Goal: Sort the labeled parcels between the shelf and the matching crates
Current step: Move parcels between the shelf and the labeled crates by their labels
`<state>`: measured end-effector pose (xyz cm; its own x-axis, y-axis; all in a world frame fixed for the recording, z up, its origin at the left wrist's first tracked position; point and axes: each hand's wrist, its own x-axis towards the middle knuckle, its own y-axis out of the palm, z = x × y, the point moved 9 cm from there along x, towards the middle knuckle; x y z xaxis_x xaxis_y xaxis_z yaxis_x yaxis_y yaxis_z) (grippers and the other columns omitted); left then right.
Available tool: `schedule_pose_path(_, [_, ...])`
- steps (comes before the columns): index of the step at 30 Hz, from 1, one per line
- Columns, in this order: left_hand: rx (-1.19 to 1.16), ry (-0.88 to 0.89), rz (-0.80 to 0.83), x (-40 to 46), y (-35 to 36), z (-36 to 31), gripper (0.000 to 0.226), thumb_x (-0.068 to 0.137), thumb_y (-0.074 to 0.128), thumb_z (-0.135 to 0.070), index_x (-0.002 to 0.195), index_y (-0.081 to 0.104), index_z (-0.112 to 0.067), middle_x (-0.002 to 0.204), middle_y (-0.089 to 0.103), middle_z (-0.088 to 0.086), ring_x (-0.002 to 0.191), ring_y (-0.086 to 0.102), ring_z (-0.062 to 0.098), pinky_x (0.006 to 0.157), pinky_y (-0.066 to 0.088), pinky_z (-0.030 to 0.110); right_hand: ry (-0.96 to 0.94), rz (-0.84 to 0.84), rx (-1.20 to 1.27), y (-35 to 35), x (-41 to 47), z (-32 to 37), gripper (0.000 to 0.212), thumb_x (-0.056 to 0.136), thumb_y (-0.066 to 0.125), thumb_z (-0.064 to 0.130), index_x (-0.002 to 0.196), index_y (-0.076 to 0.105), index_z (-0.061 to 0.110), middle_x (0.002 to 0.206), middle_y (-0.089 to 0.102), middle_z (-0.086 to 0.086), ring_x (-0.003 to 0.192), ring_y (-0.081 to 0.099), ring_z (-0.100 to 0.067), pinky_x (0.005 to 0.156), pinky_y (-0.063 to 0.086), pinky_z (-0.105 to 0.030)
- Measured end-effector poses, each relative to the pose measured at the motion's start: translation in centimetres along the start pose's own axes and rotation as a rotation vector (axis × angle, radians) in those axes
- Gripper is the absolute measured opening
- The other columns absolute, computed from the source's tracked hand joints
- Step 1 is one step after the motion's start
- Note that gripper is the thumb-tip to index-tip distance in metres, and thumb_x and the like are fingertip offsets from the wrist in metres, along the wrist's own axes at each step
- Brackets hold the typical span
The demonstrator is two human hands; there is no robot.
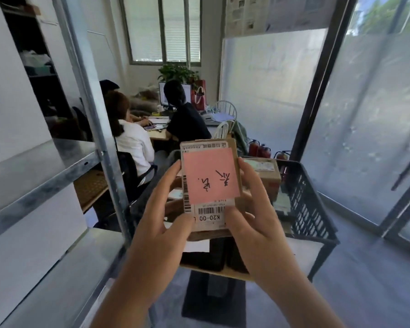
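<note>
We hold the parcel [211, 183] two-handed. Left hand [161, 223] pinches its left edge, fingers curled up the side and thumb on the bottom label. Right hand [251, 209] pinches its right edge, fingers along the side, thumb low on the face. Both grips are closed on the box, nothing else in either hand. The parcel is lifted above the crate [313, 209], face toward us, pink note [208, 176] stuck on the front and reading upside down. Inside the crate, behind the parcel, sits another box [268, 174]. The shelf [40, 171] is left of the parcel, its upright post just beside our left hand. People sit at a desk [159, 134] well behind the parcel.

Risks, our guess: handwriting is inverted, so we could misread it and pick the wrong destination. Edge-only pinches could let the box slip. A swing left could clip the post.
</note>
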<state>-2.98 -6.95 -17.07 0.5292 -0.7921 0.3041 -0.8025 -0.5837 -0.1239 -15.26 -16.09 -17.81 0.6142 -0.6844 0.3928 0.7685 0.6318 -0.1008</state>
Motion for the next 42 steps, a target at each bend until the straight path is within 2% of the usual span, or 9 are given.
schedule_pose_path(2, [-0.033, -0.006, 0.073, 1.9, 0.8, 1.0, 0.069, 0.094, 0.050, -0.022, 0.139, 0.039, -0.073, 0.147, 0.054, -0.021, 0.125, 0.063, 0.006, 0.089, 0.062, 0.032, 0.043, -0.101, -0.065, -0.6, 1.1, -1.1, 0.075, 0.090, 0.066, 0.034, 0.152, 0.029, 0.057, 0.129, 0.065, 0.006, 0.102, 0.070, -0.036, 0.081, 0.064, -0.054])
schedule_pose_path(5, [-0.065, -0.043, 0.169, 4.0, 2.9, 2.7, 0.064, 0.102, 0.048, -0.020, 0.139, 0.042, -0.071, 0.143, 0.058, -0.025, 0.129, 0.060, 0.003, 0.096, 0.060, 0.034, 0.082, -0.239, -0.233, -2.3, 2.1, -2.6, 0.094, 0.075, 0.079, 0.052, 0.152, 0.025, 0.056, 0.134, 0.058, 0.013, 0.120, 0.064, -0.015, 0.090, 0.062, -0.039])
schedule_pose_path(10, [-0.097, -0.220, 0.290, 7.2, 7.2, 6.0, 0.079, 0.103, 0.037, 0.004, 0.127, 0.059, -0.068, 0.122, 0.073, -0.015, 0.106, 0.073, 0.005, 0.075, 0.059, 0.015, 0.144, -0.336, -0.532, -6.2, 3.0, -4.0, 0.114, 0.065, 0.081, 0.071, 0.153, 0.010, 0.065, 0.140, 0.033, 0.041, 0.127, 0.041, 0.013, 0.095, 0.048, -0.023])
schedule_pose_path(13, [-0.085, -0.343, 0.309, 9.9, 10.5, 8.8, 0.092, 0.100, 0.034, 0.014, 0.105, 0.066, -0.072, 0.104, 0.076, -0.021, 0.089, 0.074, -0.002, 0.062, 0.058, 0.014, 0.213, -0.331, -0.634, -8.8, 4.4, -6.0, 0.108, 0.065, 0.079, 0.074, 0.148, 0.011, 0.067, 0.129, 0.033, 0.037, 0.117, 0.047, 0.008, 0.092, 0.053, -0.026])
schedule_pose_path(16, [-0.066, -0.424, 0.364, 12.7, 14.5, 11.1, 0.088, 0.099, 0.033, 0.018, 0.109, 0.063, -0.063, 0.081, 0.074, -0.031, 0.079, 0.073, -0.006, 0.056, 0.057, 0.015, 0.249, -0.357, -0.673, -11.9, 6.0, -8.5, 0.103, 0.067, 0.079, 0.067, 0.146, 0.013, 0.068, 0.128, 0.038, 0.029, 0.108, 0.056, 0.001, 0.087, 0.059, -0.033])
schedule_pose_path(19, [-0.089, -0.427, 0.420, 15.3, 17.8, 13.4, 0.080, 0.103, 0.031, 0.012, 0.121, 0.066, -0.058, 0.101, 0.076, -0.026, 0.093, 0.075, -0.001, 0.068, 0.063, 0.028, 0.278, -0.405, -0.666, -15.8, 7.6, -11.8, 0.099, 0.069, 0.080, 0.056, 0.143, 0.016, 0.070, 0.127, 0.037, 0.031, 0.104, 0.055, 0.005, 0.082, 0.057, -0.027])
schedule_pose_path(24, [-0.103, -0.382, 0.420, 21.1, 22.0, 15.2, 0.049, 0.100, 0.047, -0.030, 0.127, 0.057, -0.070, 0.138, 0.059, -0.033, 0.128, 0.060, 0.003, 0.099, 0.057, 0.052, 0.342, -0.505, -0.651, -25.5, 11.3, -18.0, 0.096, 0.071, 0.086, 0.048, 0.143, 0.024, 0.064, 0.124, 0.038, 0.023, 0.096, 0.049, 0.013, 0.064, 0.042, -0.011])
schedule_pose_path(35, [0.193, -0.270, 0.191, 33.7, 26.5, 17.1, 0.053, 0.089, 0.043, -0.047, 0.137, 0.048, -0.068, 0.140, 0.050, -0.044, 0.140, 0.044, -0.005, 0.120, 0.036, 0.048, 0.450, -0.412, -0.791, -38.3, 22.8, -30.8, 0.097, 0.074, 0.083, 0.053, 0.153, 0.029, 0.046, 0.132, 0.041, 0.008, 0.103, 0.053, -0.012, 0.072, 0.045, -0.023])
schedule_pose_path(42, [0.250, -0.322, 0.175, 36.9, 27.5, 21.3, 0.049, 0.088, 0.045, -0.049, 0.131, 0.048, -0.073, 0.133, 0.050, -0.050, 0.136, 0.046, -0.009, 0.109, 0.041, 0.033, 0.525, -0.329, -0.829, -38.1, 27.8, -38.2, 0.091, 0.078, 0.073, 0.058, 0.156, 0.028, 0.042, 0.134, 0.041, 0.006, 0.110, 0.054, -0.016, 0.075, 0.051, -0.030])
